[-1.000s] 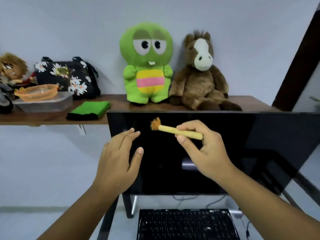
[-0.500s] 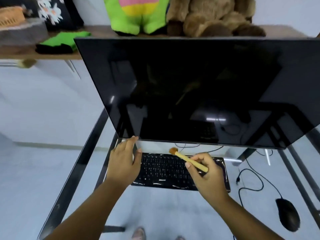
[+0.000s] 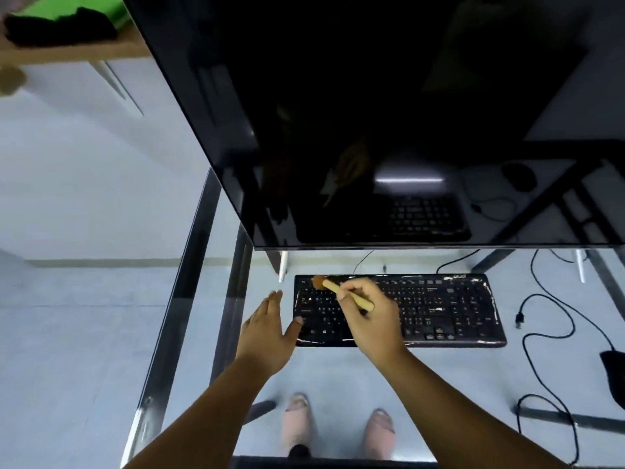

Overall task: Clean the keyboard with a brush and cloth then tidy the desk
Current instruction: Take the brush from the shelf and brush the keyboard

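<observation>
A black keyboard (image 3: 439,309) lies on the glass desk (image 3: 338,374) below the monitor. My right hand (image 3: 372,316) grips a small brush (image 3: 341,291) with a pale wooden handle; its orange bristles rest on the keyboard's top left keys. My left hand (image 3: 267,330) lies flat and open against the keyboard's left edge, thumb touching it. A green and black cloth (image 3: 64,23) lies folded on the wooden shelf (image 3: 74,54) at the top left.
A large dark monitor (image 3: 372,113) leans over the desk and fills the upper view. A black mouse (image 3: 614,377) and loose cables (image 3: 548,333) lie at the right. The desk's metal frame (image 3: 182,299) runs down the left. My feet show through the glass.
The view has tilted down from the shelf to the desk. Both hands dropped to the keyboard; the brush tip now touches the top left keys and my left hand rests by the edge.
</observation>
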